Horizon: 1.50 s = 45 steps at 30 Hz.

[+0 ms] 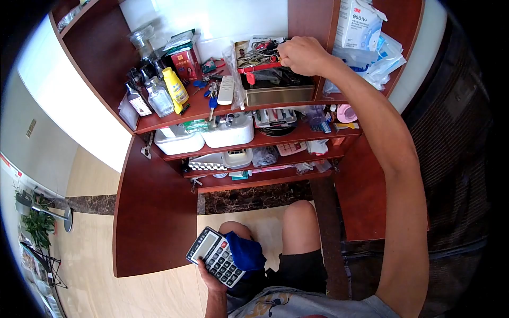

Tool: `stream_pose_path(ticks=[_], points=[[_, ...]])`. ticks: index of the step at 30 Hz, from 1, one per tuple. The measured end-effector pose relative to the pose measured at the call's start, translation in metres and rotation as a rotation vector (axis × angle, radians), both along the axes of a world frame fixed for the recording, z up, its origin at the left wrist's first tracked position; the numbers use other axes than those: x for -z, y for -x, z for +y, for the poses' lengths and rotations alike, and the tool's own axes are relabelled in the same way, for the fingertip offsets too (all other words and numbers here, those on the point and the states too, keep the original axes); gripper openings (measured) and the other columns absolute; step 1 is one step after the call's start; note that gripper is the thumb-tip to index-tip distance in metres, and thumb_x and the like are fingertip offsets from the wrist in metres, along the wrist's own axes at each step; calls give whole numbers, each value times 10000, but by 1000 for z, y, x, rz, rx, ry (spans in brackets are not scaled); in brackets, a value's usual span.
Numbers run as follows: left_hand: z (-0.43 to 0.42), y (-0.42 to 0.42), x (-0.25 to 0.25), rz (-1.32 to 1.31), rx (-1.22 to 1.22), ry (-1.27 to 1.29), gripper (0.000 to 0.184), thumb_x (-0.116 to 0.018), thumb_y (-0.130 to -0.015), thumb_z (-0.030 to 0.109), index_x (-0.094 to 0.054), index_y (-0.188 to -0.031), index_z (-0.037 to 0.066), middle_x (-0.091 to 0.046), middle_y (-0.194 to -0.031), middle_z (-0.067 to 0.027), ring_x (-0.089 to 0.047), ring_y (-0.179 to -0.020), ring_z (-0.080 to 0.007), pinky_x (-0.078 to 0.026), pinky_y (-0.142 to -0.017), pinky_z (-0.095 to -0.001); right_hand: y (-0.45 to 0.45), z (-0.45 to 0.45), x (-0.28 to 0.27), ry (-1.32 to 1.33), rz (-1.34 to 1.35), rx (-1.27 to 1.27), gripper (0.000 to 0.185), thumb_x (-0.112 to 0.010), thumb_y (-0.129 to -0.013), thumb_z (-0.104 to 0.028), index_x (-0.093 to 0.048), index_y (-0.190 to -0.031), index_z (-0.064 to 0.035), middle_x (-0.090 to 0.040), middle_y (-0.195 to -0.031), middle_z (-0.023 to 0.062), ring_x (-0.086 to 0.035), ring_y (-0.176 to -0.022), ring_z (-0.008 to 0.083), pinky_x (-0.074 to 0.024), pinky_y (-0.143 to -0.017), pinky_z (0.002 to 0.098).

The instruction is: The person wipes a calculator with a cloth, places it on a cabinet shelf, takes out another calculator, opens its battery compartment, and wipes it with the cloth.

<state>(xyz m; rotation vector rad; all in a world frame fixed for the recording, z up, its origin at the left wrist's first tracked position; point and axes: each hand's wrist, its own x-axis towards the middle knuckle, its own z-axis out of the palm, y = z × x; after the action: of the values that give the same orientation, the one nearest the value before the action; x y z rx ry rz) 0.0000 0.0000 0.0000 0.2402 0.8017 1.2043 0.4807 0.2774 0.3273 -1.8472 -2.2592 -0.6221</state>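
Observation:
In my left hand (pixel 212 281) is a grey calculator (pixel 216 258), tilted above my lap with its keys facing up. A blue cloth (pixel 245 252) lies against its right edge, over my thigh; whether my fingers also hold it I cannot tell. My right hand (pixel 301 55) reaches up to the top of a box (pixel 281 95) on the upper shelf. Its fingers are closed beside a pile of keys (pixel 265 52) and a red strap-like piece (pixel 257 68). What is pinched in them is hidden.
The cabinet's left door (pixel 151 212) stands open. Left on the upper shelf are a yellow bottle (pixel 175 87), glass bottles (pixel 160 98) and a white remote control (pixel 226 90). White bins (pixel 229 131) fill the shelf below. A 3M box (pixel 358 26) sits at upper right.

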Motion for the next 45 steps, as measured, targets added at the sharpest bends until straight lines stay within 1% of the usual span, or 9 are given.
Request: stream_pose_path(ticks=[10,16,20,29,31,35,38,40,45], points=[[1,-14,9,-44,-4,46,722,-412,-1006,632,-503,-1444,65,-651,-1320,-161,-659,-1160,-325,-542,-1001,-475,-3,-6,14,-211,105,52,275,-635,-964,-232,-621,-1066,23,-702,-809,238,-705,-809,426,-555,-715,529],[0,-12,12,-15,-23,21,737,-419,-996,650,-515,-1434,65,-662,-1302,-160,-667,-1147,-323,-549,-994,-472,-5,-6,30,-200,133,45,218,-596,-997,-282,-571,-1010,-67,-686,-775,197,-680,-775,415,-511,-670,542],[-1,-11,15,-48,-15,25,737,-422,-995,650,-518,-1429,62,-666,-1296,-156,-670,-1144,-318,-552,-990,-468,1,-9,27,-231,184,85,258,-611,-984,-278,-573,-975,-22,-688,-753,225,-700,-752,413,-539,-657,545],[0,-12,9,-52,-5,25,727,-425,-999,642,-524,-1425,61,-673,-1285,-154,-676,-1131,-311,-556,-984,-465,-21,-17,32,-317,361,-68,182,-599,-967,-251,-690,-917,-102,-711,-828,166,-696,-819,380,-539,-737,516],[1,-11,11,-34,-19,38,731,-428,-998,643,-522,-1426,58,-673,-1284,-155,-676,-1133,-313,-556,-985,-465,-27,-13,36,-325,338,-144,210,-639,-961,-233,-739,-1077,-88,-733,-922,167,-703,-868,356,-554,-785,443],[0,-12,14,-65,-18,15,733,-428,-998,641,-519,-1428,54,-673,-1286,-154,-676,-1132,-314,-553,-988,-467,-25,-10,52,-352,230,-93,261,-620,-970,-238,-731,-1108,-46,-730,-1000,194,-692,-947,374,-550,-845,452],[0,-12,14,-56,-19,17,732,-430,-998,640,-518,-1428,55,-674,-1284,-153,-678,-1126,-312,-554,-984,-465,-14,-4,56,-331,102,84,294,-576,-991,-244,-725,-1064,-2,-724,-1043,212,-680,-991,397,-544,-879,472],[-1,-12,12,-48,-24,23,731,-434,-997,640,-517,-1429,56,-670,-1292,-152,-675,-1130,-309,-553,-984,-463,-11,7,54,-45,169,233,287,-570,-980,-231,-740,-984,-1,-725,-1028,252,-702,-970,406,-551,-849,518],[-1,-11,14,-32,-12,17,733,-441,-994,642,-515,-1428,57,-664,-1303,-152,-671,-1138,-309,-550,-987,-463,-12,29,61,125,218,367,344,-552,-998,-300,-713,-1066,-4,-698,-1147,235,-667,-1080,379,-512,-945,491]])
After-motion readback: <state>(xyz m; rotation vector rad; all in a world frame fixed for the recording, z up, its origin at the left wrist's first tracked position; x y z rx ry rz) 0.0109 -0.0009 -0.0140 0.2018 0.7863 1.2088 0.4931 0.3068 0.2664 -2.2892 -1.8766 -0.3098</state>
